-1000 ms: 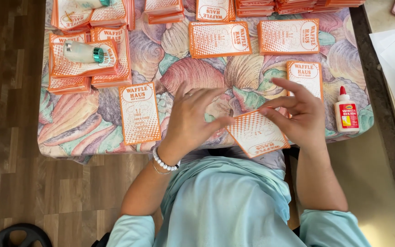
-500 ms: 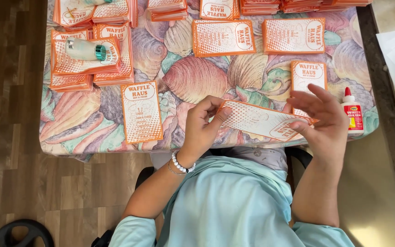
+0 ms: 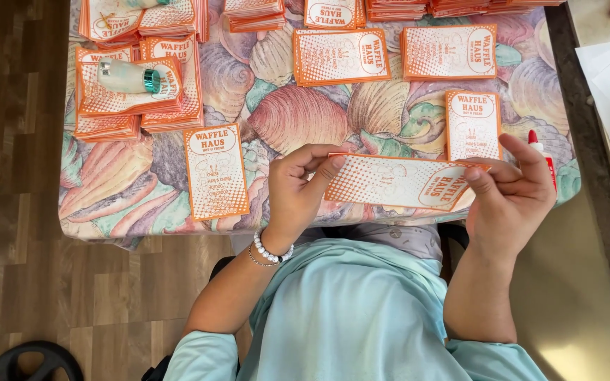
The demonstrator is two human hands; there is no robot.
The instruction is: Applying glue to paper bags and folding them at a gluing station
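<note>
1. The left hand [image 3: 303, 185] pinches the left end of a long orange and white card [image 3: 400, 181]; the right hand [image 3: 510, 192] pinches its right end; the card is held flat in the air, just over the near edge of the table [image 3: 135, 190].
2. The table wears a cloth with big pink, purple and green shells on it.
3. A single orange card [image 3: 216, 171] lies upright near the near edge, to the left of the left hand; it has a white oval at its top.
4. Another upright card [image 3: 472, 125] lies just behind the held card, near the right edge.
5. A glue bottle [image 3: 543, 152] with a red cap stands at the right edge, partly hidden by the right hand.
6. Two sideways cards [image 3: 340, 56] and [image 3: 449, 51] lie side by side toward the far edge.
7. Piles of orange cards [image 3: 135, 99] sit at the far left corner; a small pale green tube [image 3: 130, 76] lies on top of one pile.
8. More piles [image 3: 252, 14] line the far edge.
</note>
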